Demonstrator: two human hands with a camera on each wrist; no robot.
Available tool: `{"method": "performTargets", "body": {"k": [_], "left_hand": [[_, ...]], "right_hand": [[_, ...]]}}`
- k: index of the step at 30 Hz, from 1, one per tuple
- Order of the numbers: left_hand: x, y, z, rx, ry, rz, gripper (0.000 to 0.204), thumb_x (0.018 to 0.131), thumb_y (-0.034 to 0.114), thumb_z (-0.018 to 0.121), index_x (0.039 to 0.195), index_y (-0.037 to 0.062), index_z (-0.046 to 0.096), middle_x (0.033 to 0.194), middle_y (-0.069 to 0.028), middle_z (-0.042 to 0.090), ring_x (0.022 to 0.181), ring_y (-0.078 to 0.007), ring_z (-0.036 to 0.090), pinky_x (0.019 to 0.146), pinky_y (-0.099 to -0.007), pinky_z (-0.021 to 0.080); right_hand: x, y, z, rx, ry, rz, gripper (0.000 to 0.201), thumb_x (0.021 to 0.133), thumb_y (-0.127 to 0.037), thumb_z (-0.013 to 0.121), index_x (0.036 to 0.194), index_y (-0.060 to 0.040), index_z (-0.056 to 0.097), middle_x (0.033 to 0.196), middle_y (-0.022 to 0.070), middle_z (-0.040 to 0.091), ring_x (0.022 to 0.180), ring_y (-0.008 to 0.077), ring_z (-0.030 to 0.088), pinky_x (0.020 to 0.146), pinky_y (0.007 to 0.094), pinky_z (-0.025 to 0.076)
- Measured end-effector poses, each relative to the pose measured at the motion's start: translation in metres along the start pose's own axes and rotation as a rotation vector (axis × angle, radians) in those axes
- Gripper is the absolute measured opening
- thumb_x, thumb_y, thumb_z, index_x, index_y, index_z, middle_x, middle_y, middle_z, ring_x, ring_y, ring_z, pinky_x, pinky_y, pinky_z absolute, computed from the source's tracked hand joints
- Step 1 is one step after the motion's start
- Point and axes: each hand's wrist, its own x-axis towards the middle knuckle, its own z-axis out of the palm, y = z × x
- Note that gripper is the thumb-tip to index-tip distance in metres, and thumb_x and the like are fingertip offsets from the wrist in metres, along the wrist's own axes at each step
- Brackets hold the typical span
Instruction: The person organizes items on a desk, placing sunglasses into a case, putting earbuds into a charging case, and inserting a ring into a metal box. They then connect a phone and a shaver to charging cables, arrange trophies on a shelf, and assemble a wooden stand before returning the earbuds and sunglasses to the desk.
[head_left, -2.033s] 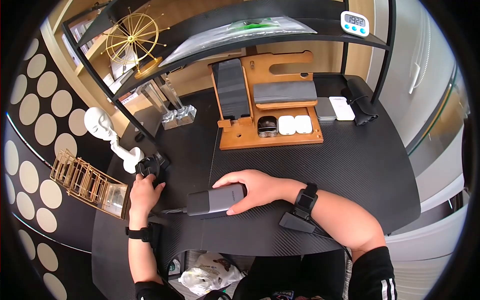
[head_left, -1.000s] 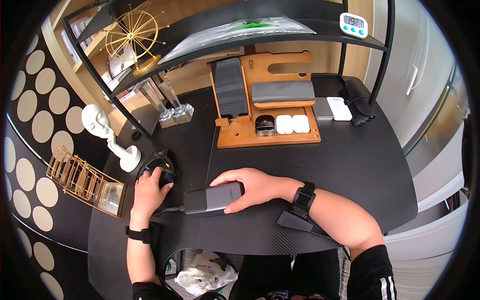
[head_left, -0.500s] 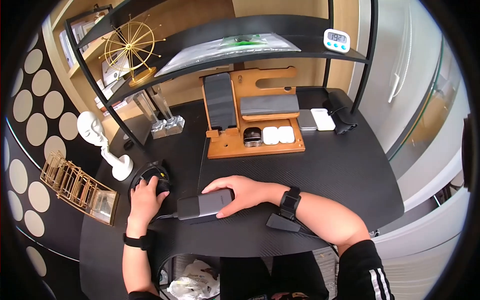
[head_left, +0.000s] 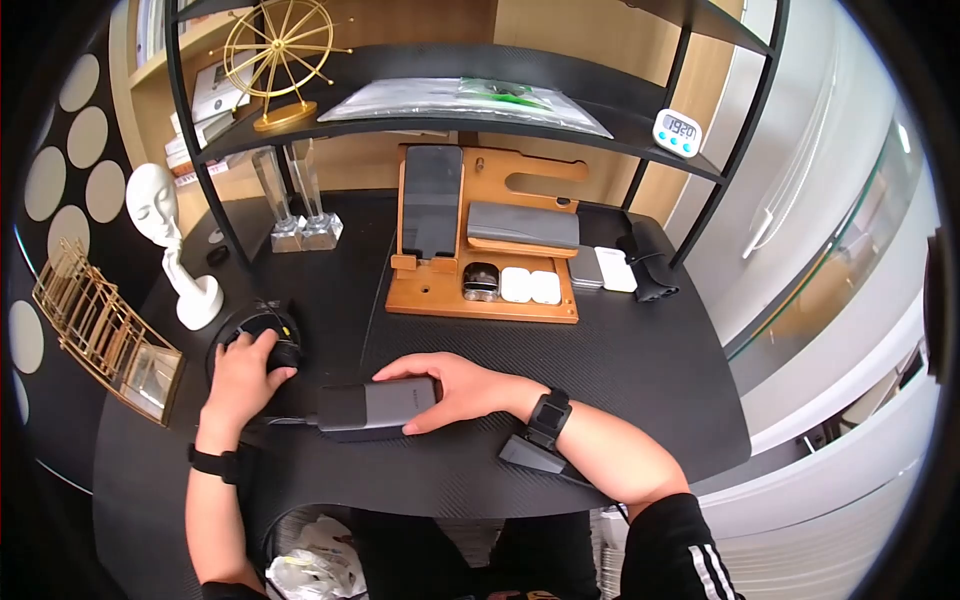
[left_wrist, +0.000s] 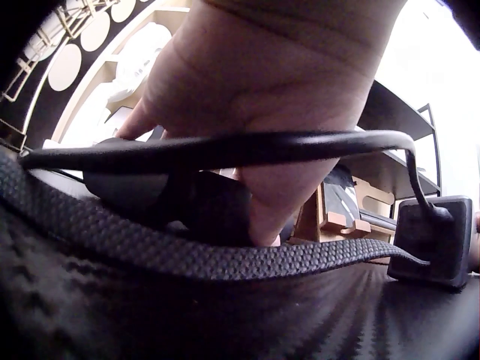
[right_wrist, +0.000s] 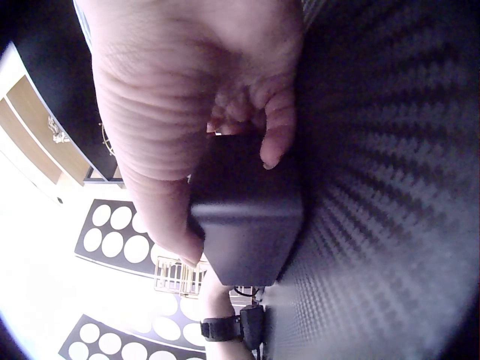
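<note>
My left hand (head_left: 242, 375) grips a pair of black headphones (head_left: 288, 353) lying on the left of the desk, its fingers over the cups and the thumb along the right side. In the left wrist view, the palm hides part of a dark rounded ear cup (left_wrist: 124, 181). A grey two-tone power bank (head_left: 372, 405) lies to the right, a braided cable (head_left: 285, 421) leaving its left end. My right hand (head_left: 455, 388) holds the power bank's right end between thumb and fingers. Its dark end face (right_wrist: 251, 244) shows in the right wrist view.
Behind stands a wooden organizer (head_left: 480, 310) with a phone (head_left: 433, 200) and small cases. A white bust (head_left: 195, 300) and a wooden bridge model (head_left: 110, 330) flank the left hand. A black shelf (head_left: 560, 140) spans the back, above crystal trophies (head_left: 320, 230).
My left hand has drawn the headphones away from the bust, turning them towards me and the power bank. My right hand keeps its hold on the power bank. The head view has shifted.
</note>
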Motion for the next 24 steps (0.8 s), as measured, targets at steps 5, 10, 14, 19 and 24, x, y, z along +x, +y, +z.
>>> {"method": "performTargets", "body": {"k": [5,10,14,19,24], "left_hand": [[0.000,-0.002,-0.001,-0.020,0.003,-0.002,0.040,0.071,0.026,0.074,0.103,0.0110,0.056,0.090,-0.0130,0.059,0.092,-0.0337,0.057,0.087,-0.0496,0.039],[0.005,-0.012,-0.003,-0.155,0.017,-0.031,0.034,0.064,0.024,0.077,0.090,0.0083,0.062,0.085,-0.0100,0.063,0.089,-0.0307,0.059,0.079,-0.0455,0.042],[0.006,-0.013,-0.005,-0.186,-0.038,-0.080,0.035,0.059,0.020,0.079,0.088,0.0072,0.063,0.087,-0.0082,0.063,0.091,-0.0291,0.060,0.079,-0.0434,0.041],[0.005,-0.009,-0.005,-0.226,0.060,-0.013,0.036,0.053,0.011,0.082,0.081,0.0012,0.063,0.080,-0.0143,0.062,0.081,-0.0323,0.060,0.072,-0.0389,0.047],[0.006,0.002,-0.013,-0.180,-0.036,-0.082,0.036,0.057,0.016,0.081,0.086,0.0060,0.062,0.085,-0.0078,0.063,0.089,-0.0297,0.060,0.089,-0.0499,0.042]], "right_hand": [[0.001,-0.003,-0.001,-0.031,0.002,0.002,0.060,0.070,-0.009,0.076,0.125,-0.0065,0.051,0.115,0.0037,0.055,0.105,0.0113,0.052,0.092,0.0262,0.041],[0.001,-0.004,0.000,0.014,0.003,0.023,0.062,0.069,-0.013,0.077,0.125,-0.0059,0.050,0.114,0.0051,0.056,0.106,0.0136,0.051,0.093,0.0273,0.040],[0.000,-0.007,-0.001,0.016,-0.002,0.054,0.063,0.070,-0.013,0.077,0.126,-0.0065,0.050,0.116,0.0049,0.055,0.107,0.0143,0.051,0.093,0.0278,0.040],[0.000,-0.008,0.000,0.034,0.002,0.071,0.063,0.069,-0.014,0.078,0.126,-0.0066,0.050,0.115,0.0049,0.055,0.107,0.0140,0.051,0.092,0.0275,0.041],[0.000,-0.007,0.000,0.034,0.010,0.055,0.063,0.069,-0.014,0.078,0.125,-0.0065,0.050,0.114,0.0048,0.055,0.106,0.0138,0.051,0.092,0.0271,0.041]]}}
